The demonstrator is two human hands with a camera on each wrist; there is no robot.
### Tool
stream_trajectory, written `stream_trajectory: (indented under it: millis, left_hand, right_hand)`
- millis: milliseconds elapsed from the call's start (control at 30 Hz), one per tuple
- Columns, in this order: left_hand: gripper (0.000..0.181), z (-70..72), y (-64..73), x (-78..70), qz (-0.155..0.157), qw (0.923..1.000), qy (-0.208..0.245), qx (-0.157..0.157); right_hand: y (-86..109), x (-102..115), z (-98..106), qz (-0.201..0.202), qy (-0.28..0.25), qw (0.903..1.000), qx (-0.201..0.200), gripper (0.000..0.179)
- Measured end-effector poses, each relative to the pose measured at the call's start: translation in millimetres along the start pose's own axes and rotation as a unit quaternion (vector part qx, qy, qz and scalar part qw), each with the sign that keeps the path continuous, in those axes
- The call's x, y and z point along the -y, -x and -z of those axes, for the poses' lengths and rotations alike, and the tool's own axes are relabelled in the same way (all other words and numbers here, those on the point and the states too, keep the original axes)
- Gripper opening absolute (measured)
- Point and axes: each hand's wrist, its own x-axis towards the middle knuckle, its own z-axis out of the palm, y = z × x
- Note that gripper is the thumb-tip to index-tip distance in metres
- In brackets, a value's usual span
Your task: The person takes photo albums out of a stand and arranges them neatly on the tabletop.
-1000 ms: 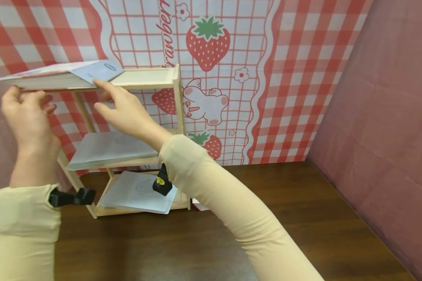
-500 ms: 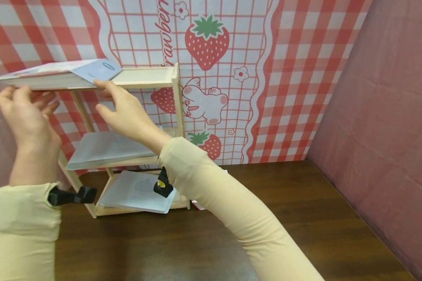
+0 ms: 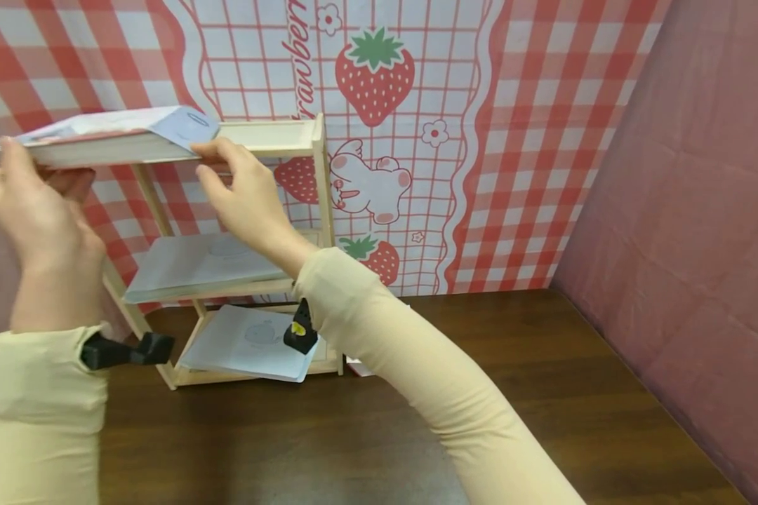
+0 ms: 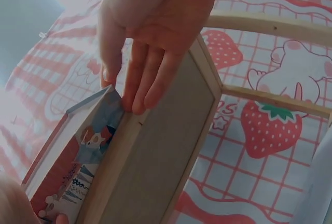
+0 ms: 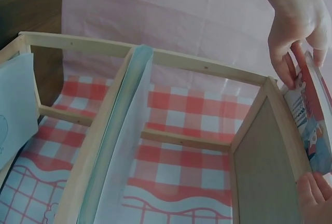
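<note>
A thick book (image 3: 107, 126) with a pale blue end and a picture cover lies on the top board of a wooden shelf rack (image 3: 265, 137), jutting past its front edge. My left hand (image 3: 41, 217) grips its left end, thumb on top and fingers underneath. At the front right corner my right hand (image 3: 246, 200) pinches the book. The left wrist view shows the corner between digits of the right hand (image 4: 155, 32). From the right wrist view, the far left hand (image 5: 295, 32) is wrapped round the book's end, and the cover (image 5: 314, 130) faces the camera.
The middle shelf carries a pale pad or book (image 3: 196, 263). On the bottom shelf lies another pale book (image 3: 240, 344) with a round drawing, poking past the front. A white and red item (image 3: 360, 367) sits by the rack's right foot on the dark wooden table (image 3: 512, 365).
My left thumb has come up over the book's left end. The right hand has shifted slightly right and closed in on the corner; the book's front right corner has moved right.
</note>
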Motion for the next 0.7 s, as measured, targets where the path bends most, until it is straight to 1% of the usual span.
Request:
stream_trajectory:
  millis: [100, 200, 367, 533, 700]
  left_hand:
    - [0.011, -1.3, 0.7, -0.6, -0.003, 0.9999, -0.005, -0.014]
    - [0.012, -1.3, 0.0, -0.5, -0.006, 0.9998, -0.005, -0.016]
    - [0.010, 0.9, -2.7, -0.5, 0.000, 0.9998, 0.001, -0.018]
    - [0.011, 2.8, -5.5, -1.3, 0.003, 0.9996, 0.002, -0.028]
    - [0.011, 3.2, -8.5, -1.3, 0.008, 0.9998, 0.007, -0.016]
  right_hand:
    - [-0.8, -0.5, 2.0, -0.008, -0.002, 0.9999, -0.013, 0.022]
    - [-1.1, -0.6, 3.5, -0.016, -0.003, 0.9997, -0.019, 0.020]
    - [0.5, 1.4, 4.6, -0.018, 0.001, 0.9993, -0.032, 0.018]
    - [2.5, 4.5, 3.6, -0.025, -0.002, 0.9986, -0.046, 0.017]
    - [1.7, 8.6, 1.9, -0.045, 0.007, 0.9972, -0.060, 0.014]
